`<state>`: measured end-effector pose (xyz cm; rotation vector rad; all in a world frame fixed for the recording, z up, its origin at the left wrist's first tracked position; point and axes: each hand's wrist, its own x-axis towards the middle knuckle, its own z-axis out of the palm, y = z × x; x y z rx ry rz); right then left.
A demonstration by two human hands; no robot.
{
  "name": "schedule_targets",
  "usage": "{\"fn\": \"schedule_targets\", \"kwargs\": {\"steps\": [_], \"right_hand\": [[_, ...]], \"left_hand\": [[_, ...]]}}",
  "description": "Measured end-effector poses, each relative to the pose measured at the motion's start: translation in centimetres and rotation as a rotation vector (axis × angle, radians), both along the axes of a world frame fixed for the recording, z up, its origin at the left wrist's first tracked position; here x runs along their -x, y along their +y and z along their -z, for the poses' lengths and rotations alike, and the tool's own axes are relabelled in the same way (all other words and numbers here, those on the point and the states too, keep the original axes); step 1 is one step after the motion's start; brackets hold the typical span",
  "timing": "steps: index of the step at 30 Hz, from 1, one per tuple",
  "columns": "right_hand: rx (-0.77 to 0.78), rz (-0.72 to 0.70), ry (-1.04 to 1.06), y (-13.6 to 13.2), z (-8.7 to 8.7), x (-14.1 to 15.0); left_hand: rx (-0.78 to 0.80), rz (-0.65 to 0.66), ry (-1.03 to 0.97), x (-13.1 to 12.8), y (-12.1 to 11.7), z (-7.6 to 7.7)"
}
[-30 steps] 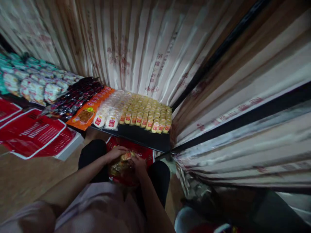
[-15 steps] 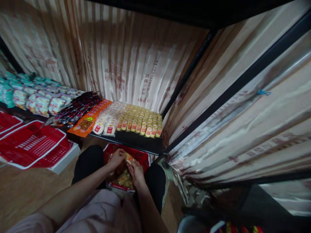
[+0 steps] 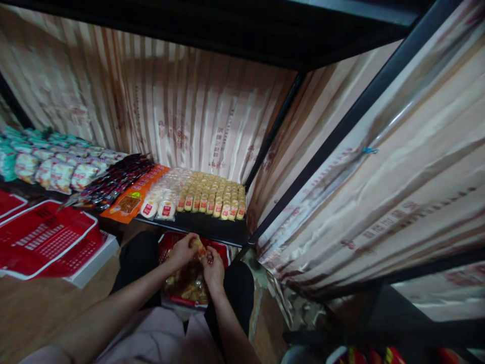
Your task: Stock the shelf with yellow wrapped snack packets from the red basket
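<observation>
Between my knees rests an open red bag (image 3: 226,257) with yellow wrapped snack packets (image 3: 189,292) inside. Over it, my left hand (image 3: 185,251) and my right hand (image 3: 212,265) pinch a small yellow snack packet (image 3: 199,247) from either side. The packet has a reddish label and is partly covered by my fingers. Just beyond, rows of similar yellow snack packets (image 3: 215,194) stand on a black shelf (image 3: 212,230).
Left along the shelf lie clear packs of white snacks (image 3: 166,207), orange packets (image 3: 127,202), dark packets (image 3: 121,174), and white and teal packets (image 3: 51,172). Red bags (image 3: 49,242) lie on a white box at left. Black frame bars (image 3: 322,146) and printed curtains (image 3: 182,101) surround the shelf.
My view has tilted and turned slightly, so the shelf sits lower and further left. My fingers have closed further around the packet, which stays held between both hands.
</observation>
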<state>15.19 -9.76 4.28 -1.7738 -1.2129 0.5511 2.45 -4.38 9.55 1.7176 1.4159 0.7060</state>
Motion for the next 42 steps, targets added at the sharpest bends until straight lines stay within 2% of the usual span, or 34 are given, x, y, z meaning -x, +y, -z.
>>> {"fn": "schedule_targets", "kwargs": {"steps": [6, 12, 17, 22, 27, 32, 37, 42], "right_hand": [[-0.14, 0.069, -0.229, 0.6, -2.3, -1.0], [-0.263, 0.184, -0.354, 2.5, -3.5, -3.4], [-0.273, 0.192, -0.373, 5.2, -2.3, -6.2], [-0.216, 0.251, -0.308, 7.7, -0.7, -8.8], [-0.199, 0.287, -0.262, 9.9, 0.7, -10.8], [-0.215, 0.307, -0.252, 11.4, 1.5, -12.0], [-0.23, 0.309, -0.218, 12.4, 1.6, -12.2], [-0.22, 0.303, -0.205, 13.1, 2.0, -12.3]], "left_hand": [[-0.082, 0.048, -0.008, -3.1, 1.6, -2.6], [-0.175, 0.172, -0.049, -8.0, 5.1, -3.2], [-0.285, 0.269, -0.061, -12.2, 7.9, -3.4], [-0.238, 0.323, -0.028, -16.3, 10.2, -3.2], [-0.268, 0.379, 0.054, -19.3, 12.2, -2.4], [-0.332, 0.433, 0.09, -20.7, 13.3, -2.5], [-0.362, 0.413, 0.084, -21.2, 14.0, -2.8], [-0.3, 0.435, -0.039, -21.2, 14.8, -1.7]]}}
